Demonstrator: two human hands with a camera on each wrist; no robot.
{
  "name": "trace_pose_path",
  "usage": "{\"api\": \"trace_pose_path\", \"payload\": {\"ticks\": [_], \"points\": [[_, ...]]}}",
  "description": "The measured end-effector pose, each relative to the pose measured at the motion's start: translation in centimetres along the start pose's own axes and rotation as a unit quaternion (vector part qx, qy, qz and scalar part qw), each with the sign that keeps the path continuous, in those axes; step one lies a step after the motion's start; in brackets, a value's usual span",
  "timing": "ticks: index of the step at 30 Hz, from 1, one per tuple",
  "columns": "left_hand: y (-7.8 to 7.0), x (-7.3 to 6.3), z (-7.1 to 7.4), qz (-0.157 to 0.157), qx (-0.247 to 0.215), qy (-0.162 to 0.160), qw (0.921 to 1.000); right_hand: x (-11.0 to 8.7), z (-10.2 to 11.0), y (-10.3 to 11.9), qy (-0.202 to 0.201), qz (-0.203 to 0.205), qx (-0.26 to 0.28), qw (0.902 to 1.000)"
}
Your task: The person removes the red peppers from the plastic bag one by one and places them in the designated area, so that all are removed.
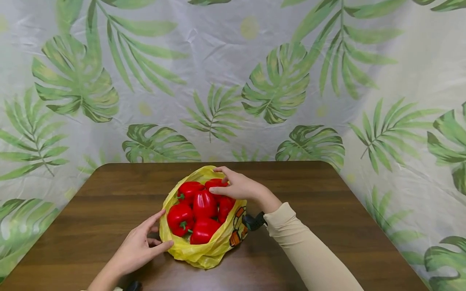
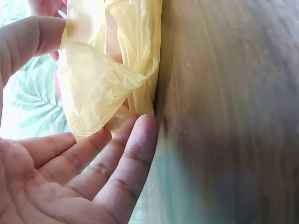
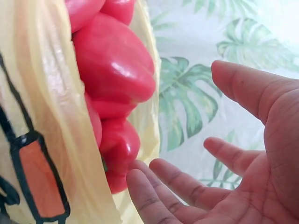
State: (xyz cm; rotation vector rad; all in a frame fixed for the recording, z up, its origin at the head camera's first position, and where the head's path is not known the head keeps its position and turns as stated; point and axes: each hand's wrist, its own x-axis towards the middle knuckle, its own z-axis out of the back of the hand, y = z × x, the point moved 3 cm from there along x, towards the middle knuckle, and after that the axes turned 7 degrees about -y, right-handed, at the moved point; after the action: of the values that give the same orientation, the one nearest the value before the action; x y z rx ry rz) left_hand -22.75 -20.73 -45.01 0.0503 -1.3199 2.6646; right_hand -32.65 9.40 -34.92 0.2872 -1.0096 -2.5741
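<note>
A yellow plastic bag [image 1: 205, 256], its mouth spread wide, sits on the table with several red bell peppers [image 1: 204, 204] inside. Some peppers show green stems. My left hand [image 1: 140, 240] is at the bag's left side, thumb and fingers spread apart; in the left wrist view, its fingertips touch the thin yellow plastic [image 2: 98, 84]. Over the far right part of the bag reaches my right hand [image 1: 242, 188], fingers extended and overlapping the back peppers in the head view. The right wrist view shows the right palm and loosely spread fingers beside a red pepper [image 3: 114, 60], with nothing held.
The brown wooden table [image 1: 313, 242] extends on both sides of the bag. Behind it hangs a pale curtain [image 1: 218, 52] printed with green leaves. A dark band [image 1: 255, 221] is on the right wrist. Black and orange print [image 1: 238, 228] marks the bag's right side.
</note>
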Motion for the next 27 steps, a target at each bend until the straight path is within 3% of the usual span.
{"api": "trace_pose_path", "payload": {"ticks": [8,15,27], "points": [[0.1,0.2,-0.1,-0.007,-0.012,-0.02,0.9997,0.9,-0.2,1.0,0.022,0.001,0.014,0.9996],[0.0,0.3,-0.2,-0.019,-0.017,-0.028,0.9993,2.0,-0.7,1.6,0.058,-0.023,0.065,0.9959],[0.1,0.3,-0.2,-0.044,-0.021,-0.039,0.998,2.9,-1.8,2.6,0.09,-0.073,0.031,0.9928]]}}
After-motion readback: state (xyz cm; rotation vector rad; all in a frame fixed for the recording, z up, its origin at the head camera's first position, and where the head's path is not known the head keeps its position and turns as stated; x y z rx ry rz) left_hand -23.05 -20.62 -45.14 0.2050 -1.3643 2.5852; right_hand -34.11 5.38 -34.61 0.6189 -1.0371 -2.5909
